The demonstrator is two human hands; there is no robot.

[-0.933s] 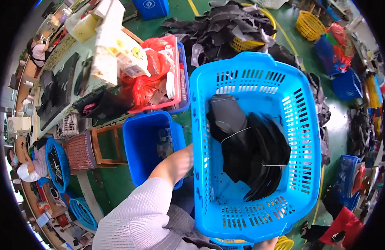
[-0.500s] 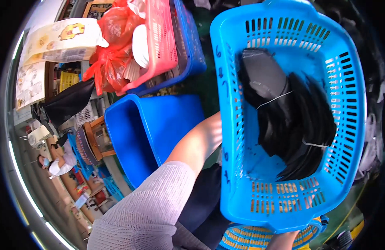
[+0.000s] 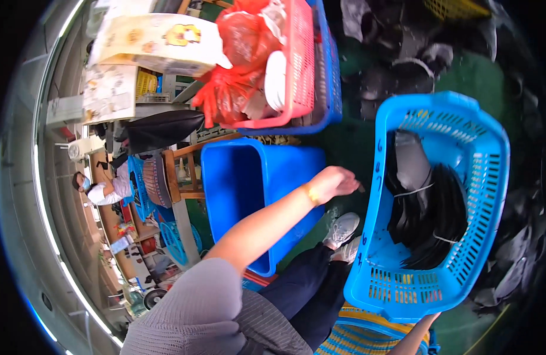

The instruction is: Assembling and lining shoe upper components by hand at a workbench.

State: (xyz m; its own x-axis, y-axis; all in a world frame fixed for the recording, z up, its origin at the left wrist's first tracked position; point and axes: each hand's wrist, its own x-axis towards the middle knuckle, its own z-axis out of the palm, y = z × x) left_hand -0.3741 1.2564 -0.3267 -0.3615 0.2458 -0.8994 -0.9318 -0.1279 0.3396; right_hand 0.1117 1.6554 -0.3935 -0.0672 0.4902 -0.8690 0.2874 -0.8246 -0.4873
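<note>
A light-blue plastic basket (image 3: pixel 500 171) with slotted walls is to the right, tilted so that its inside shows. Inside lie bundles of thin black and dark grey sheet pieces (image 3: pixel 429 207), tied with pale bands. My right hand (image 3: pixel 428 321) is at the basket's near end and seems to hold it there; its fingers are mostly hidden. Apart from the basket's left side, my left hand (image 3: pixel 335 182) hangs with loosely bent fingers and nothing in it. Beside that forearm stands a deep blue bin (image 3: pixel 293 177).
Behind the bin, a pink basket (image 3: pixel 299 71) sits in a blue crate (image 3: pixel 329 89), with red plastic bags (image 3: pixel 243 47). Dark scraps (image 3: pixel 397 77) litter the green floor. A yellow-blue woven stool or basket (image 3: pixel 361 331) is near my legs. A masked person (image 3: pixel 104 192) sits farther left.
My left hand has come away from the side of the light-blue basket. The basket has shifted lower in view and appears smaller. The whole view has swung, showing more floor.
</note>
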